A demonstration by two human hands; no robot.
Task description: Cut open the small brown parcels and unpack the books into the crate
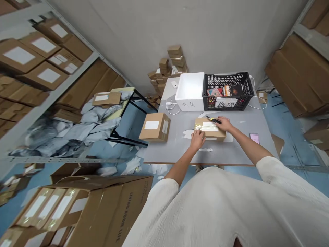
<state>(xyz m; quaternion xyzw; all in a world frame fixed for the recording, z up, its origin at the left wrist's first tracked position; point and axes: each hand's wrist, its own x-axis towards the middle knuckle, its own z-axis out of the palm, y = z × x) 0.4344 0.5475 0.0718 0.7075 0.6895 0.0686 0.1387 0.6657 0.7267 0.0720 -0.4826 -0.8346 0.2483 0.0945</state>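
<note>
Cardboard box (214, 134) with shiny tape (198, 127) and a white label (209, 127), lying flat on the grey table (177, 149), a bit toward its 6 o'clock edge. Got the left hand (197, 139) half-curled on the box's 8 o'clock corner (can't tell if really gripping), plus the right hand (224, 123) at 2 o'clock, wrapped around a black-and-yellow utility knife (214, 120). Going clockwise around the box: another carton (155, 127) at 9, white bin (199, 104) at 11, black crate (244, 103) at 1, phone (254, 138) at 3.

Right grip (224, 124) holds black-yellow cutter (214, 119) over taped carton (210, 129) on grey bench (221, 154); left grip (197, 140) touching carton's near left corner. White bin (190, 107), black crate (242, 103) behind, side by side.
</note>
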